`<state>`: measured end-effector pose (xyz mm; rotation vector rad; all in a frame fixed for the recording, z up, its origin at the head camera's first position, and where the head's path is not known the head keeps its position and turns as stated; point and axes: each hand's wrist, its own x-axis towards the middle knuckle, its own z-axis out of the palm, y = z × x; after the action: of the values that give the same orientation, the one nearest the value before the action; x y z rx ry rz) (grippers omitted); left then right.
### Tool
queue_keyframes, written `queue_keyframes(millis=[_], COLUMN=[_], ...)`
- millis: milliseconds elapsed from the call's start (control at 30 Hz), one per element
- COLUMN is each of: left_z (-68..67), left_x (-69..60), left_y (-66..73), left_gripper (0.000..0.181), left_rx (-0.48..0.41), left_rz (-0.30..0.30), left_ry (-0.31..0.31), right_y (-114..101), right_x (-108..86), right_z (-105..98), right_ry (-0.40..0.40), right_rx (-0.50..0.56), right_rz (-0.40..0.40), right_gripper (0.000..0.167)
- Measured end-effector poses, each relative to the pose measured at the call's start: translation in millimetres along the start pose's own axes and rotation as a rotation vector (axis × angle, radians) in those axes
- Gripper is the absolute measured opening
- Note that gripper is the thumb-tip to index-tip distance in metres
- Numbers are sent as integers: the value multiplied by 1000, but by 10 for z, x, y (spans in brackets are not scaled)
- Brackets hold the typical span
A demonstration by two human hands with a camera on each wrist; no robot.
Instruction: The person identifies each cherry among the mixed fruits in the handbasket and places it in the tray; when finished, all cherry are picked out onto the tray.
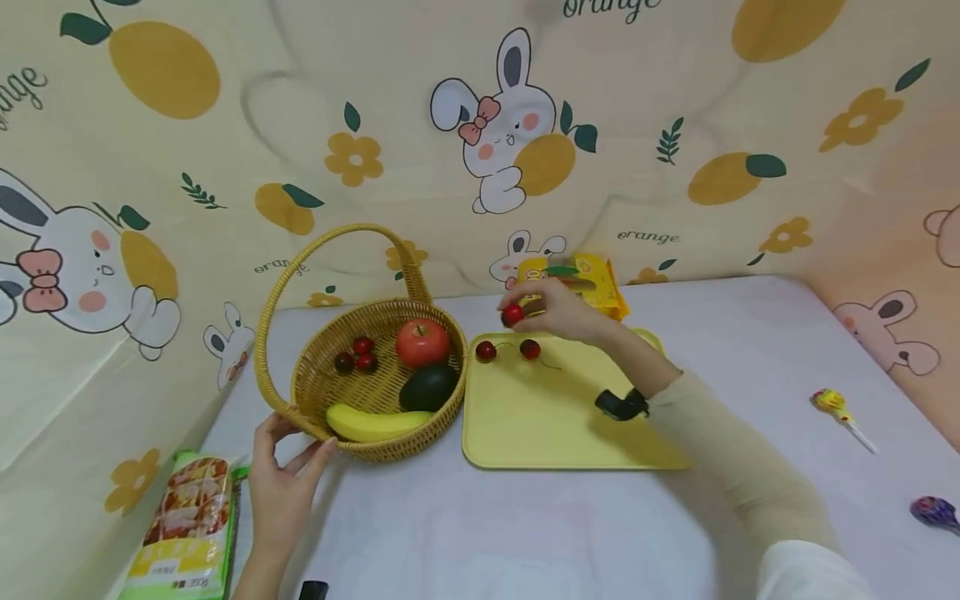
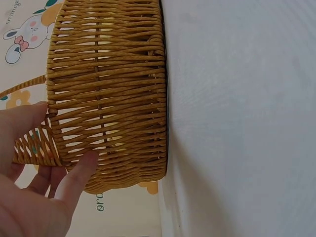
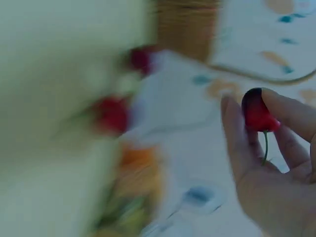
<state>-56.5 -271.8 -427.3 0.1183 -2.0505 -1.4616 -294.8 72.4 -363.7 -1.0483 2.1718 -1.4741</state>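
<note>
Between the thumb and fingers of my right hand (image 1: 558, 310) is a red cherry (image 1: 512, 315), held above the far edge of the yellow tray (image 1: 570, 446). Its thin green stem shows in the right wrist view, below the dark-tipped cherry (image 3: 258, 111). Two more cherries with stems, one on the left (image 1: 486, 351) and one on the right (image 1: 530, 349), lie on the tray. My left hand (image 1: 285, 479) grips the wicker basket (image 1: 397, 450) near the foot of its handle. Inside the basket are several cherries (image 1: 366, 362), a red apple (image 1: 422, 343), a dark avocado (image 1: 429, 387) and a yellow banana (image 1: 378, 423).
Behind the tray stands a yellow package (image 1: 600, 287), partly hidden by my right hand. A green food bag (image 1: 183, 525) lies at the left. Two lollipops, one yellow (image 1: 836, 408) and one purple (image 1: 933, 512), lie at the right. The basket's tall handle (image 1: 270, 321) arches upward.
</note>
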Motion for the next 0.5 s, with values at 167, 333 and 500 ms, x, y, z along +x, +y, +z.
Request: queue_keyframes(millis=[167, 333, 500], left_z=[-22, -27, -9], left_x=[0, 2, 6], left_y=[13, 9, -11], left_gripper=[64, 63, 65], left_rx=[3, 4, 14], left_rz=[1, 10, 25], left_ry=[6, 4, -5], right_y=[397, 531, 629], right_x=[-441, -569, -610], right_z=[-152, -225, -257], right_ry=[77, 119, 120], right_rx=[-196, -257, -243], right_rz=[94, 177, 198], right_gripper=[24, 25, 28])
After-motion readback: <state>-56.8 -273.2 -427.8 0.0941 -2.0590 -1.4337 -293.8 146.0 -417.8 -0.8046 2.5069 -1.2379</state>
